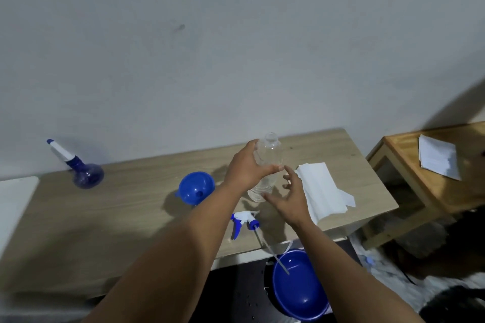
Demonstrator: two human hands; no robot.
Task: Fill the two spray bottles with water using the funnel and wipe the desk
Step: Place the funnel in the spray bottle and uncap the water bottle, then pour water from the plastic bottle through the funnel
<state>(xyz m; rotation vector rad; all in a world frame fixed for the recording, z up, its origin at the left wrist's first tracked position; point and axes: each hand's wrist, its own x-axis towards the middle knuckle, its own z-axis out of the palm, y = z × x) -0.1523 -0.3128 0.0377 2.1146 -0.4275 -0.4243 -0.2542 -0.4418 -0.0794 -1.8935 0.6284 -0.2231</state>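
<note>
Forearms reach fwd over wood-grain desk (131, 217) set against plain grey wall (236, 34). Left hand (248, 168) grips clear bottle (267, 162), upright, neck uncapped. Right hand (288, 196) open, fingers spread beside bottle base, holding nothing. Blue funnel (195, 187) lies left of bottle; trigger sprayer head (242, 221) near front edge. Blue spray bottle (84, 170) far left. White cloth (321, 191) at right. Blue basin (299, 286) sits below desk edge w/ water. Second wooden table (409, 165) at right, carrying paper (438, 156).
</note>
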